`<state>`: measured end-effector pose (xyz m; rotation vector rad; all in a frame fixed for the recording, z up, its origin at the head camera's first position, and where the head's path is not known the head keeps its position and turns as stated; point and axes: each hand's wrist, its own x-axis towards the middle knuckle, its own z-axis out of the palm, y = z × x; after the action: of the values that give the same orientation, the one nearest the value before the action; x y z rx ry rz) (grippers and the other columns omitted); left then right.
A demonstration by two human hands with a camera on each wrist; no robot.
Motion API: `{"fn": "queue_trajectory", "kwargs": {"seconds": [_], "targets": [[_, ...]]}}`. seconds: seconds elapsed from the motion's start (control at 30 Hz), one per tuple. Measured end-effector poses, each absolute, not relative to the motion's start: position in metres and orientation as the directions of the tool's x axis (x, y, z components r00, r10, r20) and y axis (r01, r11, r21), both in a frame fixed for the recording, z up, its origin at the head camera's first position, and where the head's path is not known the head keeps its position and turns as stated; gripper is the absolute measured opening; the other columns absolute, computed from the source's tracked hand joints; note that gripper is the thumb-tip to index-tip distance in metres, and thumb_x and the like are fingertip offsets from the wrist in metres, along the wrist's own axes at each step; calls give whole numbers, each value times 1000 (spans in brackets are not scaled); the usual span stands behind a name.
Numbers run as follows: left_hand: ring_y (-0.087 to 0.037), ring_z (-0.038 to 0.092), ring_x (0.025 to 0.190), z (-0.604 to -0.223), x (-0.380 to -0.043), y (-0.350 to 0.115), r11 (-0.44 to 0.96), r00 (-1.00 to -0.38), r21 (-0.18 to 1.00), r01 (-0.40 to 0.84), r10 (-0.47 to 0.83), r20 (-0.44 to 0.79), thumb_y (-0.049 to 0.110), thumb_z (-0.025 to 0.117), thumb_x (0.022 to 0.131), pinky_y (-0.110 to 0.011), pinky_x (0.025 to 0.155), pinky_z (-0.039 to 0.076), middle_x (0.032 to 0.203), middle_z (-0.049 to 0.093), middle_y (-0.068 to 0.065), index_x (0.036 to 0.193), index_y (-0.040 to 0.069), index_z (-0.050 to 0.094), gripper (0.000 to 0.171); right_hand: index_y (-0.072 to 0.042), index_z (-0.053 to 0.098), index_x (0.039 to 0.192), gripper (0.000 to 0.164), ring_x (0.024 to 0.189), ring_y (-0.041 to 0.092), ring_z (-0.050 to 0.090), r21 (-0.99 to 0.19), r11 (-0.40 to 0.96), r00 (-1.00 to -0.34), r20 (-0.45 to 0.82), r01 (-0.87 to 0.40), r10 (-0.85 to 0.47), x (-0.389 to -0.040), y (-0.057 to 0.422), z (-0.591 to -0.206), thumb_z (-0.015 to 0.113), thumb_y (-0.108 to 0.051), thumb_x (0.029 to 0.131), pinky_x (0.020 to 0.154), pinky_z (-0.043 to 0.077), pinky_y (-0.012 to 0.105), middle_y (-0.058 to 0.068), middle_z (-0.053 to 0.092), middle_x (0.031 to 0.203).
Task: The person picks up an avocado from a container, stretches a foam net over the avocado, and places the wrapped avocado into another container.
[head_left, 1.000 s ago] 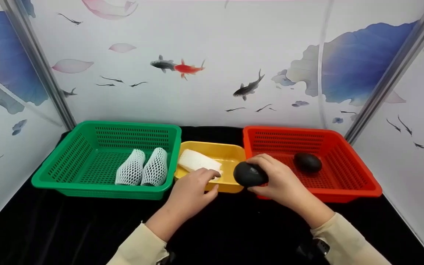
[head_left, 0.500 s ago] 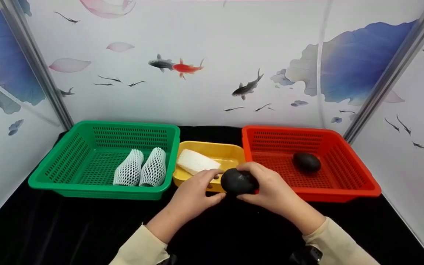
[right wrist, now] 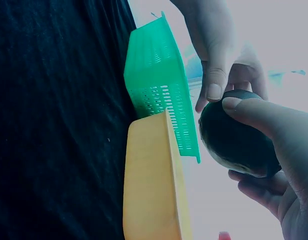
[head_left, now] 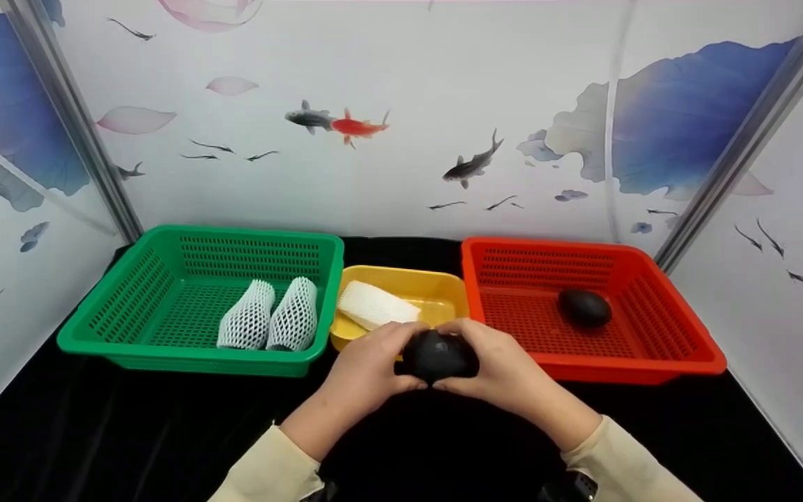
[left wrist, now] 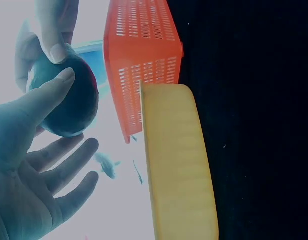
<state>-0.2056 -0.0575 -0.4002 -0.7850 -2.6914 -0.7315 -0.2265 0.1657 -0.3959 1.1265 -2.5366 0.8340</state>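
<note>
A dark, nearly black avocado [head_left: 439,355] is held up in front of the yellow tray [head_left: 436,279]. My left hand [head_left: 370,366] holds it from the left side and my right hand [head_left: 509,362] grips it from the right. Both thumbs lie close together on its near side. In the left wrist view the left thumb presses the avocado [left wrist: 74,107], with several fingers spread below it. The right wrist view has the right thumb over the avocado [right wrist: 236,135] and fingers beneath. White foam net sleeves [head_left: 377,305] lie flattened in the yellow tray.
At left, a green basket [head_left: 185,354] holds two foam-netted items [head_left: 247,317], with dark showing through the mesh. At right stands a red basket [head_left: 642,367] with another avocado [head_left: 584,308] inside. Black cloth [head_left: 164,432] covers the table; printed panels [head_left: 401,63] enclose it.
My right hand has carried the avocado left and slightly down, from the red basket's edge to my left hand. The left hand now touches and holds it too.
</note>
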Motion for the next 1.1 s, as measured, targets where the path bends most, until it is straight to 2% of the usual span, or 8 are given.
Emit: {"fn": "queue_trajectory", "kwargs": {"seconds": [0.3, 0.5, 0.83, 1.1], "targets": [[-22, 62, 102, -406, -203, -63, 750, -800, 318, 580, 450, 397, 30, 81, 79, -39, 88, 50, 115, 64, -6, 134, 11, 55, 63, -13, 57, 127, 58, 110, 12, 56, -407, 504, -647, 445, -762, -620, -228, 164, -407, 84, -27, 77, 92, 48, 38, -2, 58, 122], [-24, 61, 106, -410, -202, -68, 771, -838, 351, 531, 417, 353, 26, 81, 80, -41, 91, 49, 118, 64, -8, 132, 10, 57, 60, -16, 60, 124, 50, 108, 10, 57, -382, 503, -631, 472, -776, -616, -229, 162, -417, 82, -21, 80, 89, 50, 35, -6, 57, 121], [-28, 60, 108, -425, -202, -69, 807, -895, 394, 440, 358, 265, 19, 83, 77, -44, 92, 47, 120, 63, -10, 132, 7, 57, 62, -12, 63, 118, 45, 94, 12, 62, -461, 545, -713, 406, -700, -571, -228, 151, -436, 83, -15, 78, 78, 54, 28, -2, 60, 112], [-29, 61, 103, -434, -205, -69, 824, -904, 375, 426, 366, 223, 17, 83, 77, -44, 90, 48, 116, 65, -12, 129, 4, 58, 60, -12, 64, 116, 45, 87, 12, 63, -503, 604, -783, 329, -618, -527, -229, 145, -448, 84, -16, 76, 74, 54, 30, -1, 61, 106]]}}
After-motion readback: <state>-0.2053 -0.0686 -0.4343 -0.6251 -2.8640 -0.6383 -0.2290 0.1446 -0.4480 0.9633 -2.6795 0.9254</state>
